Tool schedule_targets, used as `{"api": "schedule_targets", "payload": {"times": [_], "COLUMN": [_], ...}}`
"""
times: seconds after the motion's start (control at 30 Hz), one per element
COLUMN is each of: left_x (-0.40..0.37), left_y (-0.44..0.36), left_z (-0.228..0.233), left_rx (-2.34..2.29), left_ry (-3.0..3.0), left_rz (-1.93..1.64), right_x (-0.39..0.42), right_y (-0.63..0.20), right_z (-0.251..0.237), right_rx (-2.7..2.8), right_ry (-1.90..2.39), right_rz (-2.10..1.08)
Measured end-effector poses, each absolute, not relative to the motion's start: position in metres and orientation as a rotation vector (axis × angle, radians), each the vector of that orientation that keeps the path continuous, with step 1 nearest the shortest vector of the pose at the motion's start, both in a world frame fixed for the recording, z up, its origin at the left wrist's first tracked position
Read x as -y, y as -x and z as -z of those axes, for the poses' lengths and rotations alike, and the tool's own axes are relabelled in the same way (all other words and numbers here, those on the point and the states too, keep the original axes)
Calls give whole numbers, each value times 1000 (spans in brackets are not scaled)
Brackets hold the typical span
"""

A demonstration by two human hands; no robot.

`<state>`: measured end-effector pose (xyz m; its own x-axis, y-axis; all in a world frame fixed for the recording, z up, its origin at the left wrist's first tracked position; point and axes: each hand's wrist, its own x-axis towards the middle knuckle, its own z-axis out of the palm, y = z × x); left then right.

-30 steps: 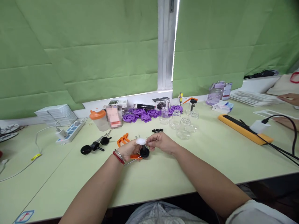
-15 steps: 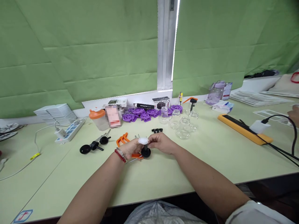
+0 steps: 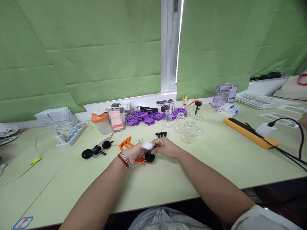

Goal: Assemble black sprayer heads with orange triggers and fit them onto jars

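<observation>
Between my hands is a black grinder piece (image 3: 150, 157) with a round black disc at the bottom and a short stem. At its upper end sits a smooth white rounded part (image 3: 147, 145). My left hand (image 3: 137, 152) is closed around its left side, with some fingers hidden behind it. From the right, my right hand (image 3: 163, 147) pinches at the stem just below the white part. An orange crank handle (image 3: 140, 160) and a thin metal rod (image 3: 136, 165) show beneath my left hand; whether they join the piece I cannot tell.
Black lids with rods (image 3: 97, 149) and orange handles (image 3: 125, 143) lie to the left. Small black knobs (image 3: 161, 134) are just beyond my hands. Glass jars (image 3: 187, 132), purple plastic parts (image 3: 148, 118) and an orange power strip (image 3: 250, 132) stand farther off. Another person's hand (image 3: 303, 121) is at the right edge.
The white part has tilted slightly and sits a touch lower and to the right. Both hands keep nearly the same place and grip. The other person's hand at the far right has shifted a little.
</observation>
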<state>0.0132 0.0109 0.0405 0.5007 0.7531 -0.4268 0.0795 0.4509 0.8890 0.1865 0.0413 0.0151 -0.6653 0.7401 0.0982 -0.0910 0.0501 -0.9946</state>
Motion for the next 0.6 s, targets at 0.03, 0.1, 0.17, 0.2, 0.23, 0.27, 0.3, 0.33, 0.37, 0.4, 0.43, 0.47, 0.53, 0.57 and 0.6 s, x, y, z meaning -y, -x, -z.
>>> {"api": "schedule_targets", "payload": {"times": [0.03,0.1,0.17,0.2,0.23,0.27,0.3,0.33,0.37,0.4,0.43,0.47,0.53,0.57,0.6], "left_x": [-11,-11,-11,-11,-11,-12,-12,-12,-12,-12,-12,-12,-12,-12,-12], "left_y": [-13,-13,-13,-13,-13,-13,-13,-13,-13,-13,-12,-12,-12,-11,-11], "left_z": [-40,-40,-39,-39,-39,-39,-39,-39,-39,-39,-39,-39,-38,-38,-37], "left_rx": [-976,-972,-976,-981,-987,-994,-997,-995,-989,-982,-976,-972,-969,-969,-968], "left_ry": [-1036,-1037,-1041,-1045,-1047,-1049,-1050,-1050,-1050,-1049,-1048,-1047,-1046,-1046,-1045], "left_rz": [-514,-517,-516,-513,-509,-509,-508,-505,-505,-504,-504,-506,-510,-509,-506], "right_x": [-41,-41,-41,-41,-41,-41,-41,-41,-41,-40,-40,-41,-41,-40,-40], "right_y": [-187,-187,-186,-186,-186,-186,-186,-185,-185,-185,-185,-185,-185,-185,-185], "right_z": [-15,-14,-15,-15,-15,-15,-15,-15,-15,-15,-15,-15,-14,-14,-14], "right_rx": [1685,1663,1651,1646,1640,1632,1625,1618,1613,1611,1611,1613,1618,1619,1619], "right_ry": [662,665,663,663,663,666,671,673,673,671,668,666,666,666,664], "right_rz": [-1699,-1721,-1738,-1743,-1747,-1749,-1749,-1749,-1747,-1745,-1741,-1738,-1736,-1736,-1736]}}
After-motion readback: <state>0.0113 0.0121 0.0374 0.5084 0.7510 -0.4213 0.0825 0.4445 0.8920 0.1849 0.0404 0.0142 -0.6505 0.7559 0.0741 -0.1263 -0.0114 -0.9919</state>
